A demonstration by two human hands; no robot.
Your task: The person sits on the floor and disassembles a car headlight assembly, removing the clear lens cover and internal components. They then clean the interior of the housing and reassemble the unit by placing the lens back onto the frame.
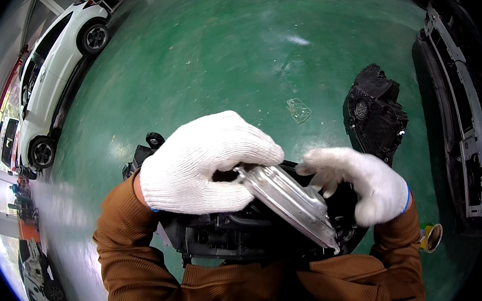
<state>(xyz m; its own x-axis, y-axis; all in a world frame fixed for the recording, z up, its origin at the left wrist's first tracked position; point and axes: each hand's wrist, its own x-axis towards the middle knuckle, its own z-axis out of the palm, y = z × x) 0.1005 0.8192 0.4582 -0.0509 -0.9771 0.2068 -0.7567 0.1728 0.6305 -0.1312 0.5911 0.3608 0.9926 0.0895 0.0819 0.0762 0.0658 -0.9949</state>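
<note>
My left hand [208, 165], in a white knit glove, grips the upper end of a silver metal cover plate [289, 206] with ridges pressed into it. The plate slants down to the right, over a black car headlight housing [220, 241] resting against my front. Beside the plate's right edge is my right hand [358, 180], gloved too. Its fingers are bent and apart, with nothing visible in them; whether their tips touch the plate or the housing behind it is hidden. Both hands and the plate cover much of the housing.
Ahead on the green floor lie a clear plastic piece [299, 110] and another black headlight housing [373, 113]. A long bumper-like frame [468, 125] lies at the right, near an open can [431, 238]. A white car [54, 75] stands at the far left.
</note>
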